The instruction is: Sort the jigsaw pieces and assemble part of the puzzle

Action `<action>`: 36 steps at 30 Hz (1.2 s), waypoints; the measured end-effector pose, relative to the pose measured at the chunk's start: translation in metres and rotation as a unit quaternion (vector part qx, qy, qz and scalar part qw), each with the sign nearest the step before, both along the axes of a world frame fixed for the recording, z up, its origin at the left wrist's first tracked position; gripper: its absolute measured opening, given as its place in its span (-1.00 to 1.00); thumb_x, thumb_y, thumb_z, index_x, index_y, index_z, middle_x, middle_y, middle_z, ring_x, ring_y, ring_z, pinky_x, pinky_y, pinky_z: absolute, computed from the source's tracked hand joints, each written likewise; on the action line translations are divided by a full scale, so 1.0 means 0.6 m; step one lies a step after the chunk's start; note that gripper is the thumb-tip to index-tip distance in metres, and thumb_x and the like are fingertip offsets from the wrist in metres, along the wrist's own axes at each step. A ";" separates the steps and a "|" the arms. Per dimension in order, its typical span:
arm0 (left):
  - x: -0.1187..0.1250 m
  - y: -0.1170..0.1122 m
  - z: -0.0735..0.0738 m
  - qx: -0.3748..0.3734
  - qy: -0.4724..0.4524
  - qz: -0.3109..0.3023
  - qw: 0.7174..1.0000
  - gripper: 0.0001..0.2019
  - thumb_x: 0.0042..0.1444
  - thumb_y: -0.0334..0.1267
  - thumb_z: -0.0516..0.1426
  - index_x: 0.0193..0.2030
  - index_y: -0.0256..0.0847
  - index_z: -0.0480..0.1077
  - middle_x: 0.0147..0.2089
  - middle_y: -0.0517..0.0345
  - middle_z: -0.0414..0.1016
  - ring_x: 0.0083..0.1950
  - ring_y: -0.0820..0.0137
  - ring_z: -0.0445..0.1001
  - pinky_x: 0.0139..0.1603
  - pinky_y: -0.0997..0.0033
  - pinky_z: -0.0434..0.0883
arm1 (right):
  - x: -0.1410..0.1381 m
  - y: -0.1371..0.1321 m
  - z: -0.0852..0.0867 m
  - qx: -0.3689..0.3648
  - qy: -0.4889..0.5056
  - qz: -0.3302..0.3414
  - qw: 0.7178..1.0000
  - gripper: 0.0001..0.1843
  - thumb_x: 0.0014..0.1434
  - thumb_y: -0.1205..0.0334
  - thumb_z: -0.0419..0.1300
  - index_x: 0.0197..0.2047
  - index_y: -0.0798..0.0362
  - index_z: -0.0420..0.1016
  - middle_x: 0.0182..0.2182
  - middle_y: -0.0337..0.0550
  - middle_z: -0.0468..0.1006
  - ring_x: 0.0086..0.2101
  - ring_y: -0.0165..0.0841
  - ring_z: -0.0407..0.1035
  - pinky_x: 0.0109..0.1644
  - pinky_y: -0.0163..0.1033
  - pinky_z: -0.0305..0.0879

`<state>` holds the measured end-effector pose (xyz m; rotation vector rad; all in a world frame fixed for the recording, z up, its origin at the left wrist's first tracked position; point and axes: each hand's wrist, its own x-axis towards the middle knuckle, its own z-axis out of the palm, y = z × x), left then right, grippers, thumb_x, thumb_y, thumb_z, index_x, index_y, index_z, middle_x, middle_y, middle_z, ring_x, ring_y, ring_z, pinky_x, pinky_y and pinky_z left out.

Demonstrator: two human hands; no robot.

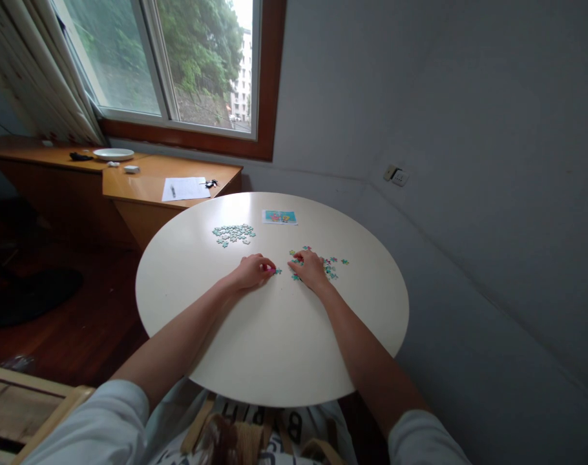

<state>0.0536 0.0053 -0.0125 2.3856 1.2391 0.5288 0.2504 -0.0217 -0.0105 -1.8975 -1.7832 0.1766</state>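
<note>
My left hand point(254, 271) rests near the middle of the round white table point(255, 342), its fingers pinched on a small puzzle piece point(277, 272) with pink and teal colour. Just to the right, my right hand point(311, 267) is over a loose group of colourful puzzle pieces point(333, 270) and hides part of it. Its thumb and forefinger are bent and look apart, with no piece visible between them. Farther back on the left lies a second group of pale green puzzle pieces point(234, 234). A small picture card point(280, 217) with a blue background lies at the table's far side.
Behind the table, a wooden desk point(148, 171) carries a white plate point(114, 154), a sheet of paper point(185, 188), a small white box point(132, 169) and dark items. A window point(201, 71) is above it. Wall sockets point(395, 175) are at right; a wooden frame point(42, 407) stands lower left.
</note>
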 end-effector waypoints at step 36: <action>0.001 -0.006 0.010 -0.006 0.009 0.002 1.000 -0.79 0.10 -0.21 0.12 -0.16 -0.08 0.55 -0.25 0.13 0.46 -0.28 0.40 0.41 -0.15 0.43 0.33 | -0.001 0.003 -0.002 0.010 0.053 0.018 0.998 -0.82 -0.01 0.22 0.30 -0.32 0.06 0.43 -0.35 -0.19 0.54 -0.27 -0.33 0.39 -0.07 -0.17 0.18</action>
